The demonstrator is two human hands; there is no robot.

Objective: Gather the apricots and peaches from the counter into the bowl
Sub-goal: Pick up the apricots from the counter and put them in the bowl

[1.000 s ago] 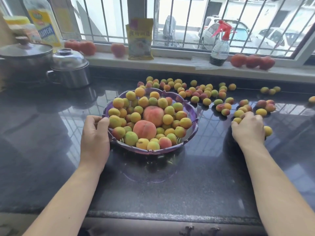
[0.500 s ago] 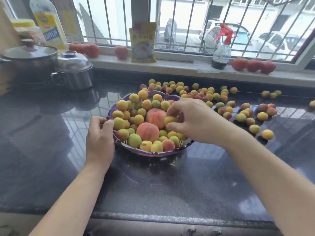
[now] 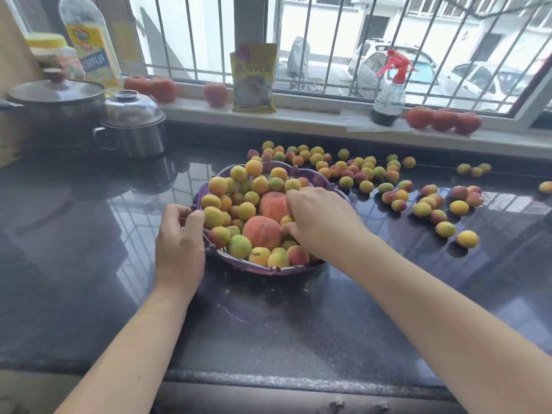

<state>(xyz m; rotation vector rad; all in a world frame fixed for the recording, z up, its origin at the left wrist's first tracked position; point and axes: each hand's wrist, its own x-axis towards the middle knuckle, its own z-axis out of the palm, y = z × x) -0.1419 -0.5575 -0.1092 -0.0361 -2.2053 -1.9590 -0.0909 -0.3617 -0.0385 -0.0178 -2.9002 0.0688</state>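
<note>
Spreading dark under everything, the tabletop (image 3: pixel 268 324) carries the bowl (image 3: pixel 263 268), already heaped. Your left hand (image 3: pixel 179 243) grips its near-left rim. Your right hand (image 3: pixel 319 222) is over the fruit, its grip curled on an apricot (image 3: pixel 287 220). The loose apricots (image 3: pixel 424 209) lie to the right, nearer your right hand. They are round: no long axis, no pointing.

Right hand (image 3: pixel 321 218) moved from counter fruit into bowl (image 3: pixel 268 268).
</note>
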